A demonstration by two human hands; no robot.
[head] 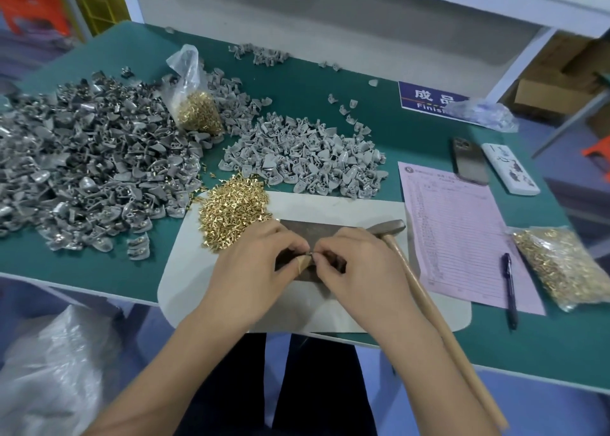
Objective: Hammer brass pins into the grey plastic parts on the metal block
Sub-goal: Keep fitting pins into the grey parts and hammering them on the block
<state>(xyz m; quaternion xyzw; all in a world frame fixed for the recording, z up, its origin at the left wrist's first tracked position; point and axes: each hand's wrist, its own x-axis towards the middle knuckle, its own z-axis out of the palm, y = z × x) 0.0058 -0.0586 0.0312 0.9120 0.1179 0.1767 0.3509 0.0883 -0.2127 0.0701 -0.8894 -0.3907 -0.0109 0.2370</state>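
At lower centre, our left hand (pixel 254 270) and right hand (pixel 356 267) pinch a grey plastic part (pixel 304 261) over the metal block (pixel 317 234); a loosely seated pin could tip.

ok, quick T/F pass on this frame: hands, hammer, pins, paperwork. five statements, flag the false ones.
1. Both hands meet over the metal block. True: the left hand and right hand pinch a small part between their fingertips.
2. The right hand is swinging the hammer. False: the hammer lies on the white mat, its handle running under the right wrist.
3. A loose heap of brass pins lies left of the block. True.
4. The pen rests on the green table. False: the pen lies on the pink form.
5. The phone lies on the white mat. False: the phone lies on the form's top edge.
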